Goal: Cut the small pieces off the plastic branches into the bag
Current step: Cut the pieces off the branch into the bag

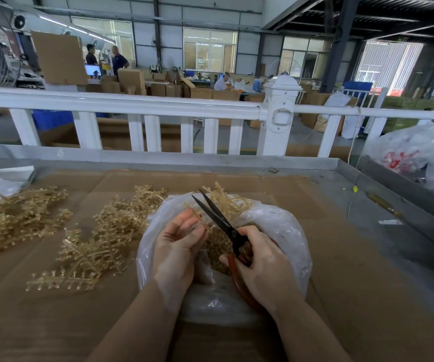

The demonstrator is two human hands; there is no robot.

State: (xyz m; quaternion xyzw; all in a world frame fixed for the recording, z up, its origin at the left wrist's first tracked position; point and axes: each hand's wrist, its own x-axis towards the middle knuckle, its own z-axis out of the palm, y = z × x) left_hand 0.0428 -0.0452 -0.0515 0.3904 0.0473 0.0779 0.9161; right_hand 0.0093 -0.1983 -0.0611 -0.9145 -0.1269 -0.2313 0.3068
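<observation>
Over the open clear plastic bag [286, 231], my left hand [178, 244] pinches a pale golden plastic branch [205, 223]. My right hand [260, 262] grips black scissors [217, 218] by their red-brown handles. The blades are parted and point up and away, right beside the branch. Small cut golden pieces [218, 249] lie inside the bag between my hands. Bare stripped stems [226, 199] are heaped at the bag's far rim.
Piles of golden branches [101, 236] cover the cardboard [341, 283] left of the bag, with more branches [14, 218] at the far left. The table has a raised metal rim [158, 158], with a white fence behind it. At the right sits a printed plastic bag [406, 152].
</observation>
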